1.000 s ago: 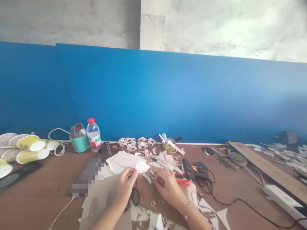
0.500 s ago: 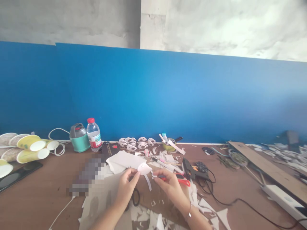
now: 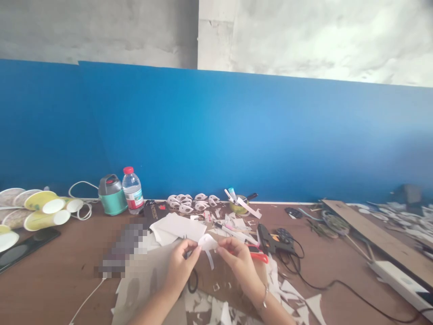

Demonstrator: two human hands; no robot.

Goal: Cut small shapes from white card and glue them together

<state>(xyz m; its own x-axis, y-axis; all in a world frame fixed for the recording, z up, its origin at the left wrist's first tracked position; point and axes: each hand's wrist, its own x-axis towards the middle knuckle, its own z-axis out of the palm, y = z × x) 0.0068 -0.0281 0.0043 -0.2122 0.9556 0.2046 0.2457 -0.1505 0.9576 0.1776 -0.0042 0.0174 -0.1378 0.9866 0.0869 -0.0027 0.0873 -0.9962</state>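
A small white leaf-shaped paper cutout (image 3: 207, 242) is held up over the desk, with a narrow paper strip (image 3: 210, 260) hanging below it. My left hand (image 3: 181, 264) pinches its left edge between thumb and fingers. At the pointed right end, the fingers of my right hand (image 3: 238, 262) are pinched together on the cutout. Whether a smaller piece is also between them is hidden. Black scissor handles (image 3: 193, 280) show beside my left wrist, and a red-handled tool (image 3: 260, 257) lies partly behind my right hand.
White paper sheets (image 3: 177, 227) and finished-looking curled paper shapes (image 3: 186, 207) lie beyond my hands. Paper scraps (image 3: 216, 311) litter the front. A black glue gun (image 3: 274, 242) with its cord lies right; a water bottle (image 3: 133, 192), teal container (image 3: 112, 198) and paper cups (image 3: 43, 201) stand or lie left.
My right hand has moved slightly left and its fingertips now meet the cutout's pointed end; before, they were apart from it with a small white piece. The cutout is slightly lower.
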